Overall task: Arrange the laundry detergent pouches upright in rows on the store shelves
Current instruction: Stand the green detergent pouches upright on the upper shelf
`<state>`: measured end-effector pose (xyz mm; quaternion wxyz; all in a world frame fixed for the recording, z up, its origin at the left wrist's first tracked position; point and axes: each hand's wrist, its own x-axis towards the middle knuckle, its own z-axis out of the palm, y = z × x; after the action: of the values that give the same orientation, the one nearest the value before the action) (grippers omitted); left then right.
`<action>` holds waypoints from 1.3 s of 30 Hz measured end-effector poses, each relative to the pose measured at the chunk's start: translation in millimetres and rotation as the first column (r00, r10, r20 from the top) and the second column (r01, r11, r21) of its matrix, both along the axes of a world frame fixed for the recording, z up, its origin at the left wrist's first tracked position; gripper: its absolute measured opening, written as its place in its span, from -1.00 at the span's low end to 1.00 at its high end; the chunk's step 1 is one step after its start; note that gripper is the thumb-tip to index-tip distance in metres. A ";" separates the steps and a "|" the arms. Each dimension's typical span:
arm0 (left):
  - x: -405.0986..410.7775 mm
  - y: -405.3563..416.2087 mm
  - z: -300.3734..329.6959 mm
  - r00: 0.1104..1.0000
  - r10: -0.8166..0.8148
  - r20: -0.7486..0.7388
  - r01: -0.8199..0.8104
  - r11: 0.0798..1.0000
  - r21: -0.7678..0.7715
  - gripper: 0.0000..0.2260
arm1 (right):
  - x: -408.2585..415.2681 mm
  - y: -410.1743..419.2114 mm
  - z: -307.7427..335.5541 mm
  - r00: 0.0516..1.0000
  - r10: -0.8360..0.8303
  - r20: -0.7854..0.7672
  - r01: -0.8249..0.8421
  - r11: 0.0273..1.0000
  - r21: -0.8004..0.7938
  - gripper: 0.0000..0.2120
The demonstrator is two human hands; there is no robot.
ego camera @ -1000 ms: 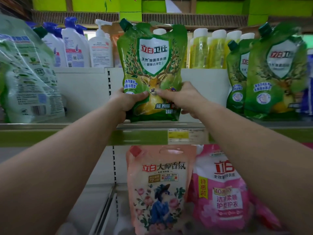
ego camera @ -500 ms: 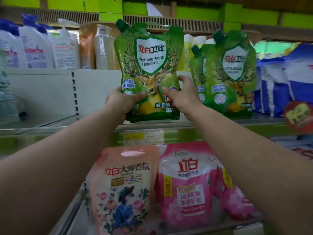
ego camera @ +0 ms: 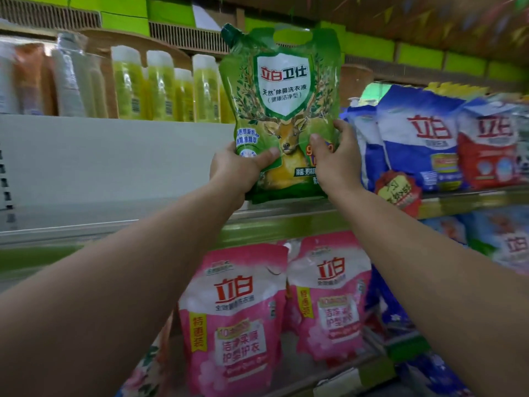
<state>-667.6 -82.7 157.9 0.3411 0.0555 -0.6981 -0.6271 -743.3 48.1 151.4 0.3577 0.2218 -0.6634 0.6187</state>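
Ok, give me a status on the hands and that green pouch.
Left hand and right hand both grip the green deer-print detergent pouch. Pouch upright, bottom at the shelf edge. Blue detergent bags close on its right.

A green detergent pouch (ego camera: 282, 110) with a white shield label, a deer picture and a corner spout stands upright, held by both lower corners, its bottom edge at the front lip of the shelf (ego camera: 286, 222). Two pink pouches (ego camera: 234, 319) stand upright side by side on the shelf below.
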 end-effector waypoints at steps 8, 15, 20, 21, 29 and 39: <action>-45.8 36.1 -5.3 0.999 -0.029 0.039 0.029 0.999 -0.013 -0.32 | -44.8 36.3 -7.1 0.998 -0.068 0.007 0.068 0.998 0.018 -0.56; -62.3 34.2 -5.9 0.995 0.007 0.101 0.006 0.992 -0.129 -0.26 | -70.1 31.4 -14.5 0.996 -0.088 0.025 0.086 0.993 0.086 -0.55; -66.2 30.9 -6.1 0.993 0.008 0.114 0.004 0.994 -0.112 -0.19 | -78.0 24.7 -9.7 0.994 -0.104 0.037 0.096 0.981 0.169 -0.57; -66.8 31.1 -5.9 0.993 0.011 0.114 0.001 0.994 -0.109 -0.19 | -79.9 23.5 -8.6 0.993 -0.109 0.037 0.100 0.976 0.191 -0.56; -70.9 34.6 -7.8 0.992 0.100 0.076 -0.084 0.979 -0.185 -0.15 | -83.0 21.7 -5.4 0.971 -0.238 0.006 0.223 0.921 0.319 -0.55; -57.9 46.8 -12.8 0.983 0.182 -0.004 -0.164 0.875 -0.456 0.13 | -63.8 32.2 -11.3 0.922 -0.255 -0.292 0.355 0.858 0.372 -0.56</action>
<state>-725.5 -36.0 145.1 0.3856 0.0487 -0.8240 -0.4122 -807.1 80.4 140.1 0.4709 0.2554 -0.7605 0.3670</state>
